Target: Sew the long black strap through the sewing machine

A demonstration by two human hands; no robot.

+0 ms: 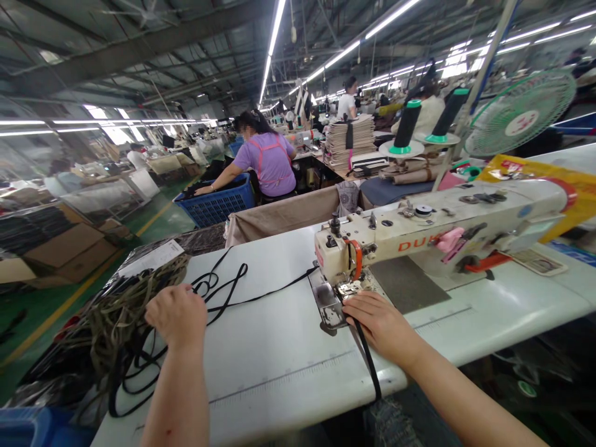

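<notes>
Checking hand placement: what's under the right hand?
A black strap emerges beneath the right hand, running to the front edge of the table. What the fingers cover can't be seen.

Strap [367, 359] and sewing machine [391, 231] on table [274, 329]

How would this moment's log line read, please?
left hand: near looped black strap; right hand: on flat black strap at cream metal sewing machine

The left hand [179, 315], at eight o'clock, conceals its fingertips, leaving its grip unclear. Towards five o'clock, the right hand [384, 326] covers part of a black strap [366, 357]; its lower end drops from sight past the counter [274, 335]. The bottom-left corner, near eight o'clock, crops a blue bin [35, 419].
</notes>
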